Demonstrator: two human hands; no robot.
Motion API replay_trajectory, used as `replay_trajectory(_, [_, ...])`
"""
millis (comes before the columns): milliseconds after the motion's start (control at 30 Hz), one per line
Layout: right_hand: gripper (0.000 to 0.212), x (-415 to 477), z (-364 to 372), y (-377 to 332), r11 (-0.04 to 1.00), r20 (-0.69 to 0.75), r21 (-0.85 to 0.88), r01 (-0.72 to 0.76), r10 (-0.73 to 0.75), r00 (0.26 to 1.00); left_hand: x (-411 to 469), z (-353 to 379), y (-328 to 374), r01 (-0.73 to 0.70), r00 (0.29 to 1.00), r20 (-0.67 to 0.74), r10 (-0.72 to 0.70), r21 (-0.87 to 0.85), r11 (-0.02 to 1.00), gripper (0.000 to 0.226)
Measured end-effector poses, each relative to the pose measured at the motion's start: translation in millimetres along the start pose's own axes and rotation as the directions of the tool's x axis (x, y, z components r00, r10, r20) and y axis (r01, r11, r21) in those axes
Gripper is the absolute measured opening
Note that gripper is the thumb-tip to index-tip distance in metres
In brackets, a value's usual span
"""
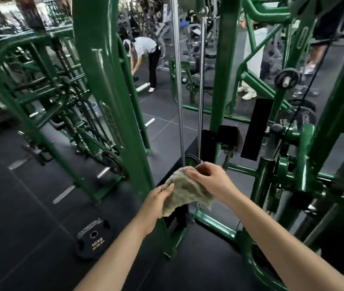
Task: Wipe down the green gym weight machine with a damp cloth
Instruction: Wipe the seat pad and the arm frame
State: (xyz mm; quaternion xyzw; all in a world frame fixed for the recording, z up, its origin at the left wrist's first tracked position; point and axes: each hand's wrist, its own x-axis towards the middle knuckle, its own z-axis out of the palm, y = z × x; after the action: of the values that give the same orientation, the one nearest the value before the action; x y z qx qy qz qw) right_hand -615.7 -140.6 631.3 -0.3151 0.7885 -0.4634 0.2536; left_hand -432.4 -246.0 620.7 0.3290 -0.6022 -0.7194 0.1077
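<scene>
Beige shaggy cloth (pixel 184 191) crumpled, pinched by left hand (pixel 158 199) and right hand (pixel 209 178).

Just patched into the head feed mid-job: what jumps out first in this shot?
Front and centre, both hands hold a beige cloth in the air: the left hand grips its lower left edge, the right hand pinches its top. Around them rise the glossy uprights of the green machine, with two chrome guide rods running up between them. On the dark floor at lower left lies a black weight plate marked 10kg.
</scene>
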Motion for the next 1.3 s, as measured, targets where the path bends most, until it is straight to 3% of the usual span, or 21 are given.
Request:
replay_trajectory(133, [0.016,-13.8,21.7,-3.4,0.993,0.151,0.048,-0.109,0.101,0.983,-27.3,-18.3,-19.9,-0.027,0.985,-0.172,0.035,0.051,0.998,0.025])
replay_trajectory(200, [0.013,-22.8,33.6,-9.4,0.949,0.207,0.255,-0.183,0.131,0.970,-40.7,-25.2,-33.7,-0.077,0.987,-0.132,0.091,0.107,0.991,0.052])
replay_trajectory(267, [0.013,-29.8,47.5,-19.2,0.839,0.257,0.455,-0.300,0.199,0.946,-54.3,-30.8,-44.0,-0.155,0.983,-0.063,0.172,0.211,0.965,0.083])
replay_trajectory(333, [0.007,-37.4,59.7,-29.4,0.721,0.339,0.559,-0.409,0.251,0.907,-67.0,-29.8,-47.4,-0.273,0.957,0.006,0.292,0.367,0.889,0.093])
replay_trajectory(400, [0.017,-41.7,69.0,-39.0,0.614,0.394,0.628,-0.478,0.279,0.876,-73.2,-26.5,-46.1,-0.349,0.915,-0.025,0.402,0.451,0.821,0.087])
replay_trajectory(467, [0.029,-42.6,76.6,-45.1,0.521,0.395,0.693,-0.497,0.303,0.868,-73.2,-29.3,-43.6,-0.346,0.873,-0.155,0.463,0.472,0.811,0.067])
replay_trajectory(533, [0.037,-43.8,83.3,-52.2,0.478,0.409,0.722,-0.501,0.289,0.866,-73.7,-37.4,-34.8,-0.296,0.878,-0.242,0.413,0.404,0.865,0.045])
replay_trajectory(633, [0.033,-49.0,92.5,-68.4,0.454,0.476,0.727,-0.515,0.208,0.855,-77.7,-53.7,-17.9,-0.298,0.908,-0.217,0.359,0.269,0.916,0.030])
replay_trajectory(767, [0.038,-52.8,110.7,-87.9,0.505,0.440,0.743,-0.440,0.126,0.889,-78.9,-89.5,1.4,-0.263,0.919,-0.296,0.259,0.028,0.964,0.041])
replay_trajectory(800, [0.040,-54.4,113.6,-91.9,0.568,0.417,0.724,-0.391,0.091,0.904,-77.7,-96.8,3.8,-0.236,0.926,-0.307,0.219,-0.021,0.971,0.040])
replay_trajectory(833, [0.038,-56.7,118.8,-98.4,0.697,0.369,0.651,-0.299,0.054,0.928,-77.7,-106.8,6.7,-0.208,0.937,-0.300,0.179,-0.067,0.976,0.038])
replay_trajectory(900, [0.030,-58.9,135.1,-111.7,0.936,0.224,0.346,-0.067,-0.013,0.974,-78.1,-130.5,12.3,-0.174,0.958,-0.247,0.144,-0.104,0.979,0.035])
replay_trajectory(933, [0.026,-58.5,144.6,-117.8,0.979,0.162,0.202,0.012,-0.046,0.986,-78.3,-142.6,15.5,-0.169,0.968,-0.204,0.145,-0.109,0.980,0.035])
replay_trajectory(1000, [0.017,-54.5,166.8,-131.0,0.993,0.052,0.005,0.116,-0.116,0.992,-79.5,-167.8,21.5,-0.173,0.981,-0.110,0.162,-0.101,0.980,0.033])
replay_trajectory(1067, [0.009,-47.7,183.4,-140.9,0.985,-0.024,-0.072,0.154,-0.156,0.987,-78.9,-190.4,25.2,-0.184,0.983,-0.028,0.183,-0.048,0.982,0.025])
replay_trajectory(1200, [0.020,-40.3,210.8,-163.3,0.986,0.014,0.157,0.047,-0.050,0.999,-75.1,-230.8,28.2,-0.221,0.975,0.006,0.221,0.032,0.975,0.022])
replay_trajectory(1300, [0.028,-40.2,233.8,-171.2,0.987,-0.016,0.150,0.053,-0.051,0.999,-75.8,-249.8,36.0,-0.241,0.970,-0.012,0.242,0.061,0.969,0.024])
